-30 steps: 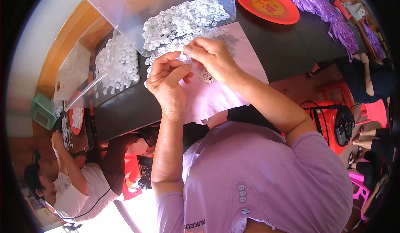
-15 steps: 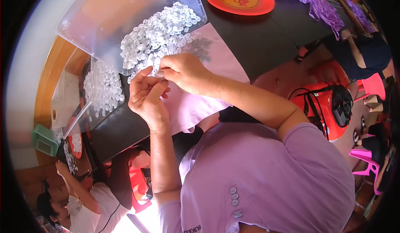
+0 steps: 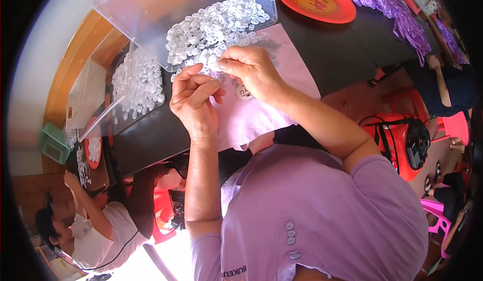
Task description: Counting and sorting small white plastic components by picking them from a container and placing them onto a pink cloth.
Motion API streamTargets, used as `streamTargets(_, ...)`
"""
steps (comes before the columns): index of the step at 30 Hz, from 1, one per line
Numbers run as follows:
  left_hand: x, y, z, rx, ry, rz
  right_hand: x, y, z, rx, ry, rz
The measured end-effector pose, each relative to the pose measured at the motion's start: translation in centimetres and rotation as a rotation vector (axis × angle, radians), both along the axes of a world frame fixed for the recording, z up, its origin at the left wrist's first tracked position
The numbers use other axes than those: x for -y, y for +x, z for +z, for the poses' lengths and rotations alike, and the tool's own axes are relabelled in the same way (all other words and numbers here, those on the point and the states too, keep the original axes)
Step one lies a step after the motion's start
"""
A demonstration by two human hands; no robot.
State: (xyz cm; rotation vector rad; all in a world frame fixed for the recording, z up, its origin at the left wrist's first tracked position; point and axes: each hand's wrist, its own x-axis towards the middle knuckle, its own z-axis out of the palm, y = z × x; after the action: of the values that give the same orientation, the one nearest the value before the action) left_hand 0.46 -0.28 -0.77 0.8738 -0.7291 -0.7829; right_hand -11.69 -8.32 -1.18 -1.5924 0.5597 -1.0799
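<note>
Left hand [image 3: 196,105]: bare; thumb and forefinger apart, other fingers curled.
Right hand [image 3: 254,75]: bare; thumb and forefinger drawn together near the left fingertips; I cannot tell whether anything is pinched there.
Small white oval pieces with holes [image 3: 216,29]: heaped just beyond both hands, by a large clear plastic bin [image 3: 136,15].
Pale pink printed cloth [image 3: 292,80]: spread under the hands on the dark counter [image 3: 334,60].
Piece handling: probably light, stiff plastic, rather slippery, easily dropped.
Piece hold: best by opposite rims, with fingertips, leaving the holes uncovered.
Cloth handling: soft, likely to shift; take an edge.
</note>
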Motion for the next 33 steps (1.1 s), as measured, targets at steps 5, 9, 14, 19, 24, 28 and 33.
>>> streamTargets(5,0.0,0.0,0.0,0.001,0.001,-0.013,0.1,-0.2,0.3,0.017,0.063,0.089)
streamTargets(9,-0.2,-0.1,0.1,0.028,0.020,-0.046,0.2,-0.4,0.5,-0.020,0.041,0.133)
streamTargets(14,-0.1,0.0,0.2,0.015,0.045,-0.037,0.6,-0.9,0.6,-0.079,0.016,0.197)
streamTargets(19,0.3,-0.2,-0.3,0.009,0.010,-0.078,0.9,-1.0,0.7,-0.078,0.087,0.195)
streamTargets(24,0.3,-0.2,-0.4,0.041,-0.049,-0.101,1.2,-1.1,0.5,-0.031,0.144,0.218)
streamTargets(28,0.2,0.0,-0.4,0.021,-0.026,-0.071,0.9,-1.1,1.1,-0.034,0.148,0.229)
streamTargets(33,0.2,0.1,0.0,-0.072,0.030,-0.092,1.2,-0.8,0.6,0.107,-0.190,0.051)
